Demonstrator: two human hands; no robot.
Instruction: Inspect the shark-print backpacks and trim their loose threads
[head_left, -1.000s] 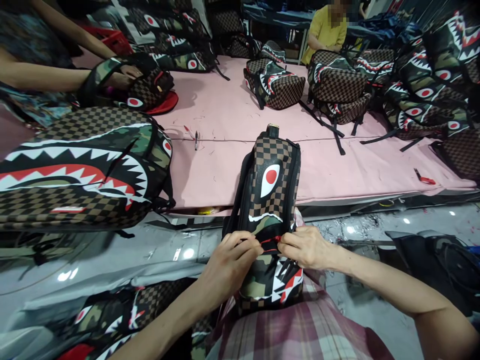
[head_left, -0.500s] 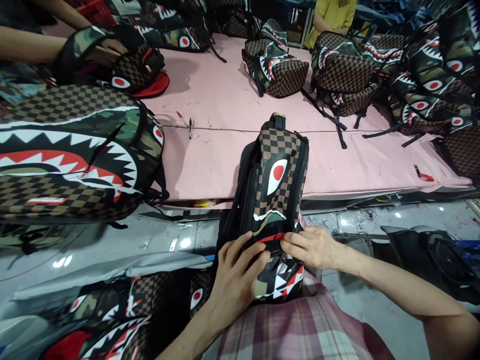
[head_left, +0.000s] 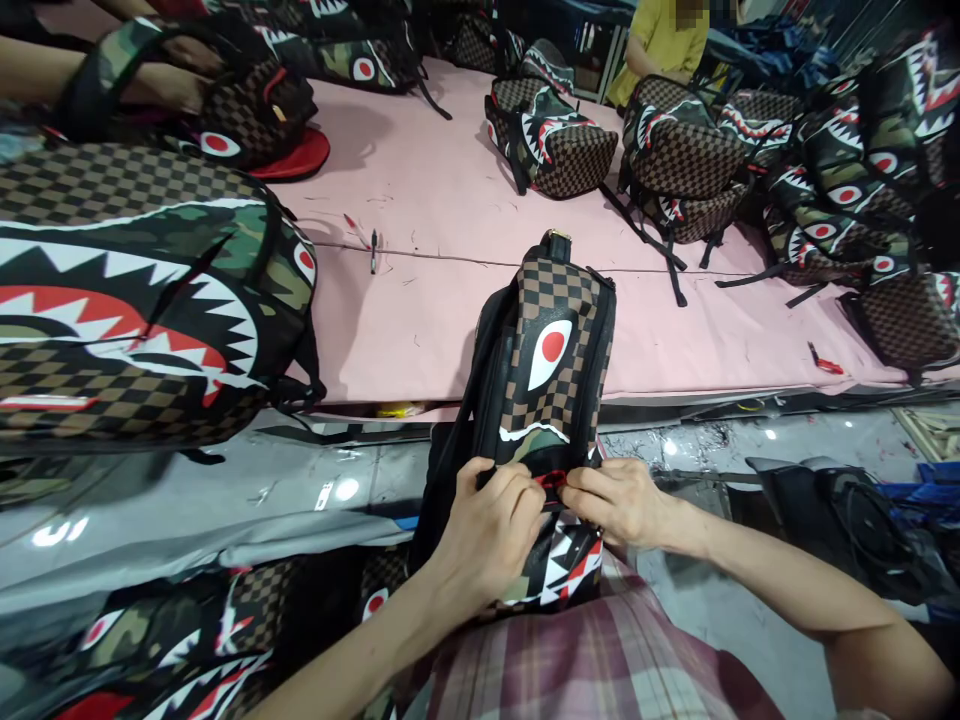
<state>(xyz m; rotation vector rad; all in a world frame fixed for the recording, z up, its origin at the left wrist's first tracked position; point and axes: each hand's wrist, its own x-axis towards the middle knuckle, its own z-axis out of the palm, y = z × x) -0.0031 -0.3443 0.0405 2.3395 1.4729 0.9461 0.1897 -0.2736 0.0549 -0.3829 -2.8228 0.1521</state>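
A backpack [head_left: 551,320] in brown check and camouflage, with a red-and-white eye on its side, stands on end against me, its upper part at the table edge. A side pocket with a red lining [head_left: 551,482] shows at its middle. My left hand [head_left: 499,515] has its fingers curled and closed on the pocket's left edge. From the right, my right hand [head_left: 619,500] pinches the other side of the same pocket. The fingertips of both hands are nearly together over the red lining. What lies under them is partly hidden.
A large shark-mouth backpack [head_left: 127,300] lies at the left of the pink table [head_left: 420,330]. More backpacks [head_left: 682,140] are piled at the right. Thread snips [head_left: 374,252] and a red-handled tool [head_left: 825,362] lie on the table. A co-worker's arms [head_left: 161,85] handle another bag.
My left fingers, spread over the pocket before, have curled and closed on its edge. My right hand keeps its pinch. The view has shifted slightly, and the co-worker's bag has moved left.
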